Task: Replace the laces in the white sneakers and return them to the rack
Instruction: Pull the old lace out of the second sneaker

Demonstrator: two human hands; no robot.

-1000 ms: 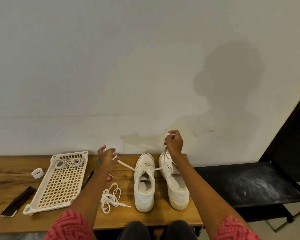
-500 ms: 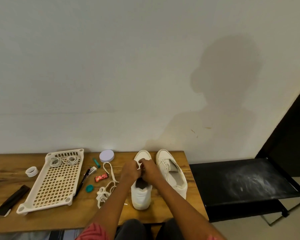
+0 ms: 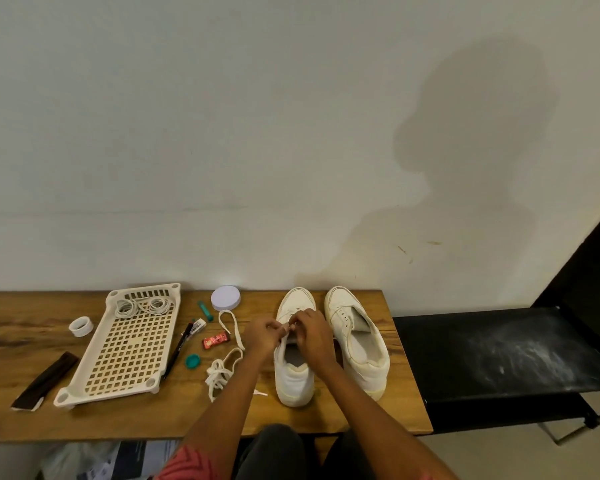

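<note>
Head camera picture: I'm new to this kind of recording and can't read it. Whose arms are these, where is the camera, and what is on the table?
No machine here: a person wears the camera on their head, looking down at their own arms. Both hands, left hand and right hand, work at the lace area of the left sneaker, pinching something small and white, probably a lace end. The right sneaker stands beside it. On the wooden table also lie a loose white lace, a white rack holding coiled laces, and small items.

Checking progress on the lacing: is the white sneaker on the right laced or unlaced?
Unlaced: the right white sneaker shows bare eyelets and an open tongue, with no lace across it.
</note>
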